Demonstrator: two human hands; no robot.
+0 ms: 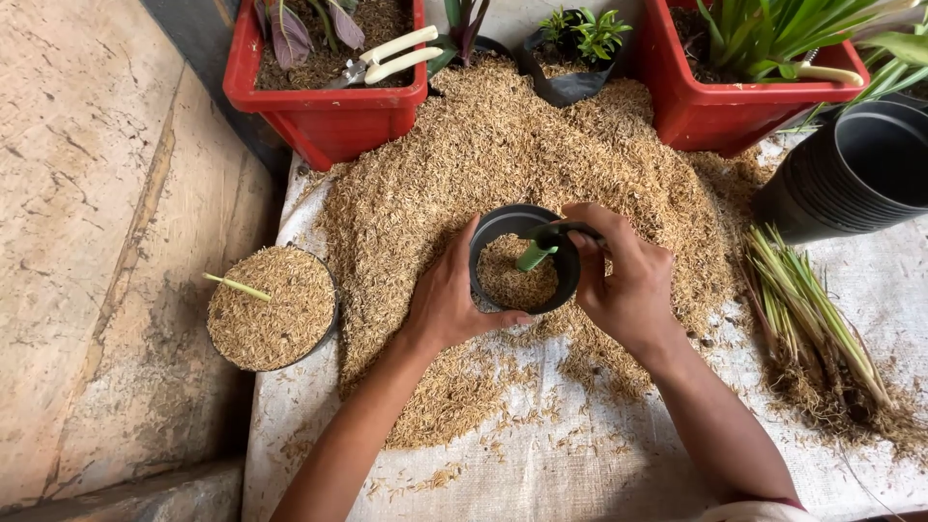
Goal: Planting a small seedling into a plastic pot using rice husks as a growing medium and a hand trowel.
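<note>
red planter boxes: 2, upper left (324,121) and upper right (720,116)
small black pots filled with husk: 2, one at centre (522,259), one at left (273,307)
green cuttings standing in pots: 2, centre (535,255) and left (237,287)
black grow bag with seedling: 1, top centre (570,85)
stack of empty black pots: 1, right edge (851,174)
pruning shears: 1, top (387,58)
bundle of rooted shoots: 1, right (817,329)
husk heap: 1 (503,145)
hands: 2, left (445,304), right (628,285)

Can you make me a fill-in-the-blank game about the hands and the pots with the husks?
1. The left hand grips the side of a small ____ pot.
2. The right hand sets a ____ stem in that pot.
3. The filled pot to the left has ____ cutting in it.
4. White-handled shears lie in a ____ planter.

Missing words: black; green; one; red
</note>
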